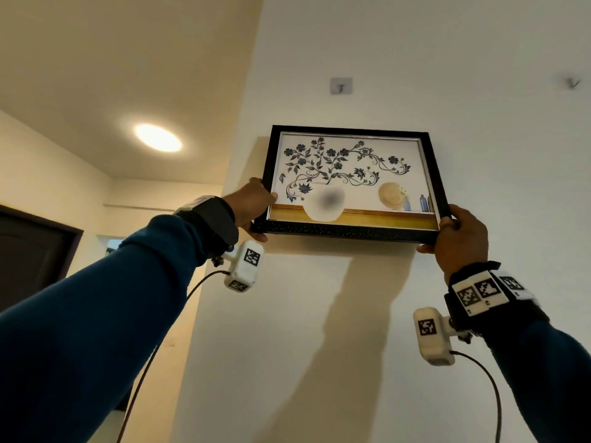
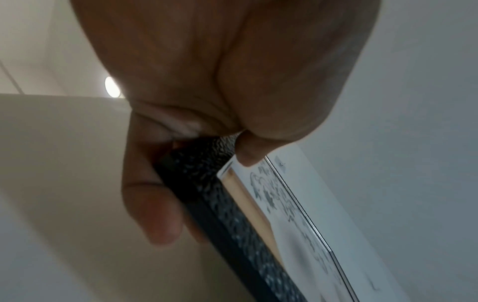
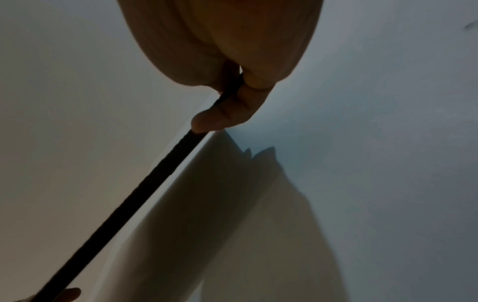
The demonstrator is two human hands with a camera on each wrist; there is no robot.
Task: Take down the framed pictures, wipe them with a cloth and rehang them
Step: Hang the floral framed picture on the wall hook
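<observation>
Overhead, white wall (image 1: 383,43) meeting cream ceiling (image 1: 96,59), round lamp (image 1: 158,138) lit. Held up against the wall: black-framed picture (image 1: 348,233) of flowers and a vase, below a steel hook (image 1: 341,86), not hanging on it. Gripping the lower left corner, left hand (image 1: 252,203), thumb on the glass, fingers (image 2: 157,220) curled behind. Clamped round the lower right corner, right hand (image 1: 460,238). Farther right, second hook (image 1: 572,83), bare.
</observation>
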